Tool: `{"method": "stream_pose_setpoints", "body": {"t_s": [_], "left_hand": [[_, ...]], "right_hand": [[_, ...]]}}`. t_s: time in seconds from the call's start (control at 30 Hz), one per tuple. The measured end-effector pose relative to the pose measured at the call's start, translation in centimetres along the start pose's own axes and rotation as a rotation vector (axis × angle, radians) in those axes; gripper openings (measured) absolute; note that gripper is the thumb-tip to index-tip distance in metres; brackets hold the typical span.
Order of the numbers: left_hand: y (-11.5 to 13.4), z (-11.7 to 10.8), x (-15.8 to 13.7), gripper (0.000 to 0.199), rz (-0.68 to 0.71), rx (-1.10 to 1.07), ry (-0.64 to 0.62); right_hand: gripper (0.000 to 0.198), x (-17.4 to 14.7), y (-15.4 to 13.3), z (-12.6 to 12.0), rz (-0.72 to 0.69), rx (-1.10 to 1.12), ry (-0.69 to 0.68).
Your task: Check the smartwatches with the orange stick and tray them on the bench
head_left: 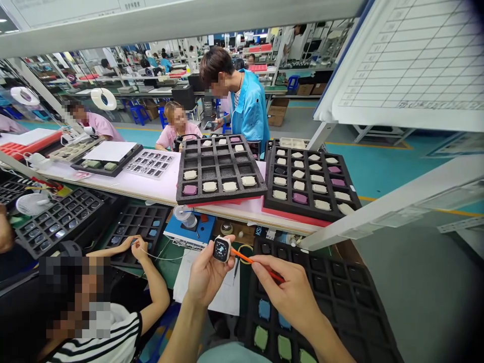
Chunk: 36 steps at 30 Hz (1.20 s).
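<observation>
My left hand (206, 277) is closed around a small smartwatch (221, 250) with a pale case, holding it upright by the edges. Its dark screen is lit with a round dial and faces me; no strap is visible. Pinched in my right hand (293, 290) is a slim orange-red stick tool (242, 256), whose far end meets the right side of the watch. Whether the tip presses or only rests there, I cannot tell. Below my right hand lies a black foam tray (365, 330) with blue and green watch-shaped pieces in some pockets.
On the shelf ahead, two foam trays (209, 160) (325, 189) carry cream and purple pieces. A blue box-shaped device (176, 229) and a white paper sheet (223, 295) are near my left hand. At left, a co-worker's hands (138, 247) handle a thin cable over another tray.
</observation>
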<state>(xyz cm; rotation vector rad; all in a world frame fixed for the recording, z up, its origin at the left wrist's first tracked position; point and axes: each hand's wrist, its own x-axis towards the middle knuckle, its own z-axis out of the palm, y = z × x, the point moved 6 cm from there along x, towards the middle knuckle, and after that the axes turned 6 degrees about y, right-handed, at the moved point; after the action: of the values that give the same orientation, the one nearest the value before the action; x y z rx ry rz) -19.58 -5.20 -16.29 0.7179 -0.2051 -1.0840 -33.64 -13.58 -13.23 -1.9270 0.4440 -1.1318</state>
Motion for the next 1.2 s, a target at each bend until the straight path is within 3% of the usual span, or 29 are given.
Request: {"method": "stream_pose_setpoints", "body": {"t_s": [0.23, 1.1, 1.2], "left_hand": [[0.2, 0.1, 0.2, 0.041, 0.022, 0.042, 0.014], [0.0, 0.2, -0.3, 0.042, 0.035, 0.221, -0.011], [1.9, 0.1, 0.4, 0.044, 0.102, 0.323, -0.023]], "right_hand": [[0.024, -0.2, 0.2, 0.0, 0.044, -0.049, -0.019], [0.021, 0.1, 0.5, -0.3, 0.048, -0.062, -0.072], [0.022, 0.0, 1.5, -0.9, 0.044, -0.071, -0.022]]}}
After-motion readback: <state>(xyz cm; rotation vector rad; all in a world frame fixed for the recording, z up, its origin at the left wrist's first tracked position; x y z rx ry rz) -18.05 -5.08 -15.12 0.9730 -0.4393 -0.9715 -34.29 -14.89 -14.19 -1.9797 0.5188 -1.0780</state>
